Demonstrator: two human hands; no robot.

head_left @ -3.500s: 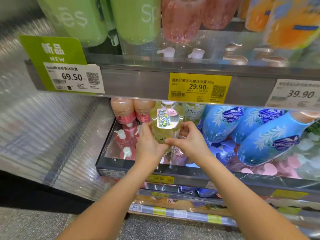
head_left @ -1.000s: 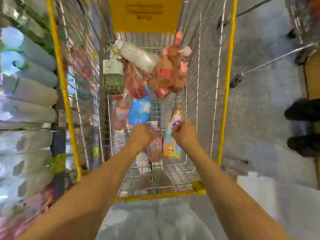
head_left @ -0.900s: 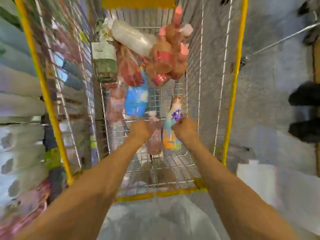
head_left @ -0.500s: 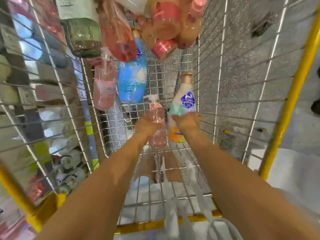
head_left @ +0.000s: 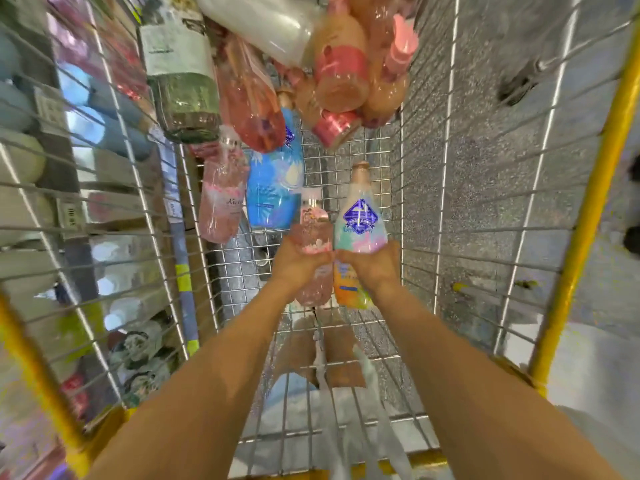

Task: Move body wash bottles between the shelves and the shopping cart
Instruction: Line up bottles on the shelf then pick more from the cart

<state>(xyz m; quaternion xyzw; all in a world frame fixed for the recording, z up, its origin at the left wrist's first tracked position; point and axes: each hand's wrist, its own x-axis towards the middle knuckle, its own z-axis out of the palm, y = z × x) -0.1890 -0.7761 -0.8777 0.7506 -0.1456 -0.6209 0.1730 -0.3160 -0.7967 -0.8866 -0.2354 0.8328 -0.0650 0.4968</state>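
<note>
The wire shopping cart (head_left: 446,202) with yellow rails fills the view, a heap of body wash bottles (head_left: 277,109) lying at its far end. Low inside the cart, the left hand (head_left: 298,263) grips a clear pink pump bottle (head_left: 311,237); just beside it, the right hand (head_left: 372,266) grips a pastel bottle with a blue emblem (head_left: 360,220).

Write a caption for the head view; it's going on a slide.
Left hand holds a pink bottle, right hand a pastel bottle, inside the cart.
</note>
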